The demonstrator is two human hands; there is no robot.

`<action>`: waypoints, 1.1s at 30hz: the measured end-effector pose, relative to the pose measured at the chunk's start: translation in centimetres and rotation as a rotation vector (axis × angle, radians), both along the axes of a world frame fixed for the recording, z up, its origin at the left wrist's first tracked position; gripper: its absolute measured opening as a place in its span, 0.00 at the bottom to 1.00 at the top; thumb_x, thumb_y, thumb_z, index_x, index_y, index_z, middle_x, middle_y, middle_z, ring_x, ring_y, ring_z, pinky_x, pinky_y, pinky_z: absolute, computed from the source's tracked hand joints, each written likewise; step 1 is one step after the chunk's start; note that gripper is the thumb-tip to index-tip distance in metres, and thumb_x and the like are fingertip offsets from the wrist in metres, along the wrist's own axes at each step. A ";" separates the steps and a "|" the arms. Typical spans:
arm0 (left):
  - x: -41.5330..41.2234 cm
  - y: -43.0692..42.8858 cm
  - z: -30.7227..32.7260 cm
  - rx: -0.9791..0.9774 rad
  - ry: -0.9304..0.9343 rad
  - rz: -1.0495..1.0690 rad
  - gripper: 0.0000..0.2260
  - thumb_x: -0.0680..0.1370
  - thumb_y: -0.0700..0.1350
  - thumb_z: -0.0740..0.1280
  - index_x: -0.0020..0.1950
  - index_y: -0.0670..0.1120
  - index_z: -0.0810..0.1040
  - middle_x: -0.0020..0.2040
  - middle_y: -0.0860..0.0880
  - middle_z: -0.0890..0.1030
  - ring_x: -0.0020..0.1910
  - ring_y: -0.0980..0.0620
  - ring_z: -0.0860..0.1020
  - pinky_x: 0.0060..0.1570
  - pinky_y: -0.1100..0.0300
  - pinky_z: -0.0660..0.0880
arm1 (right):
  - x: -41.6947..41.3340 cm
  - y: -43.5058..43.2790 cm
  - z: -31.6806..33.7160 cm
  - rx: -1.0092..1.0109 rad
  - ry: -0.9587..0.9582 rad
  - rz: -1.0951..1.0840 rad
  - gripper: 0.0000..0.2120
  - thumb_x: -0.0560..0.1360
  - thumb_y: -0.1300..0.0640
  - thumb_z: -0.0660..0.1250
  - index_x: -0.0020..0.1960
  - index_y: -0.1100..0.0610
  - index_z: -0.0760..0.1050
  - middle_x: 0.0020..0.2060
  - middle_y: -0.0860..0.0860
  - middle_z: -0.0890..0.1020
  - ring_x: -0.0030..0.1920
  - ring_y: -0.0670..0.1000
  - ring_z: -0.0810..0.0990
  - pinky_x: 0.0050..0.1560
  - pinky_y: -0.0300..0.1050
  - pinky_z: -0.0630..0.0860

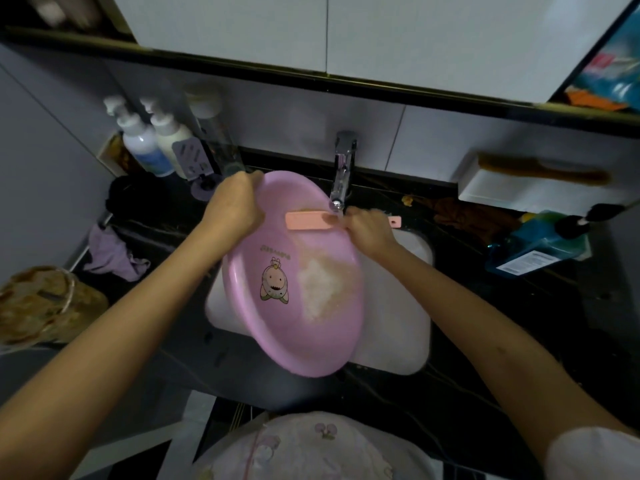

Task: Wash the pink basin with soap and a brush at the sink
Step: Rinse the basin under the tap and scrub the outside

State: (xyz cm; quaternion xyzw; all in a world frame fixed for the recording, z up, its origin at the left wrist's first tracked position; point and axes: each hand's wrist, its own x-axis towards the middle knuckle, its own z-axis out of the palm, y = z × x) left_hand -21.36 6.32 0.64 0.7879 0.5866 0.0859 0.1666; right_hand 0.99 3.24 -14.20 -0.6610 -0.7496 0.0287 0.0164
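Observation:
The pink basin (277,334) with a cartoon sticker is tilted over the white sink (398,344), its rim raised at the far left. My left hand (233,202) grips that far rim. My right hand (369,228) holds a salmon-pink brush (308,220) across the basin's upper inside, just under the chrome faucet (343,171). A patch of white foam (320,287) lies on the basin's inner right side.
Two white pump bottles (149,140) and a clear bottle stand at the back left on the dark counter (433,393). A purple cloth (110,252) lies left of the sink. A blue detergent pack (536,242) and a white holder with a comb (540,183) sit at the right.

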 end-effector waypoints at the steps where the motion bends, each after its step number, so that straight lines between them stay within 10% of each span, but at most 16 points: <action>1: 0.0 0.2 0.1 -0.003 0.003 -0.001 0.24 0.71 0.30 0.64 0.67 0.42 0.72 0.58 0.38 0.78 0.59 0.38 0.75 0.57 0.49 0.72 | 0.1 0.0 0.1 -0.021 -0.016 -0.021 0.15 0.81 0.51 0.59 0.66 0.48 0.72 0.50 0.54 0.79 0.46 0.57 0.80 0.43 0.45 0.73; 11: 0.3 0.4 0.1 -0.013 0.027 -0.004 0.24 0.70 0.30 0.64 0.65 0.43 0.74 0.57 0.38 0.79 0.57 0.37 0.76 0.55 0.48 0.73 | 3.1 -2.9 -2.2 -0.814 0.351 -0.277 0.20 0.73 0.37 0.64 0.32 0.51 0.71 0.37 0.51 0.76 0.42 0.55 0.76 0.42 0.44 0.68; 19: 0.7 0.2 0.4 -0.038 0.027 -0.004 0.25 0.70 0.30 0.63 0.67 0.43 0.73 0.58 0.38 0.78 0.58 0.38 0.76 0.56 0.48 0.73 | 2.8 0.4 -0.8 -0.119 -0.098 0.062 0.12 0.80 0.54 0.59 0.58 0.48 0.79 0.48 0.52 0.80 0.48 0.54 0.79 0.41 0.43 0.67; 24: 0.9 0.1 0.6 -0.040 0.031 0.000 0.25 0.70 0.30 0.63 0.67 0.43 0.72 0.59 0.38 0.77 0.59 0.37 0.75 0.57 0.48 0.72 | 4.2 -0.5 -0.7 -0.566 0.097 -0.073 0.21 0.76 0.38 0.59 0.49 0.51 0.83 0.45 0.50 0.81 0.46 0.54 0.80 0.38 0.42 0.67; 29: 0.9 0.2 0.4 -0.031 0.036 -0.005 0.25 0.71 0.30 0.63 0.67 0.43 0.72 0.59 0.38 0.77 0.58 0.38 0.75 0.56 0.48 0.72 | 4.5 -1.9 -0.8 -0.322 0.039 -0.107 0.16 0.80 0.42 0.56 0.62 0.42 0.77 0.56 0.54 0.80 0.54 0.56 0.79 0.45 0.44 0.70; 33: 1.0 0.1 0.4 -0.030 0.027 -0.009 0.25 0.70 0.30 0.63 0.67 0.42 0.72 0.59 0.38 0.77 0.59 0.38 0.75 0.57 0.47 0.73 | 3.7 -4.2 -2.1 -0.582 0.140 -0.252 0.27 0.76 0.35 0.57 0.57 0.55 0.79 0.53 0.56 0.80 0.50 0.56 0.78 0.46 0.45 0.71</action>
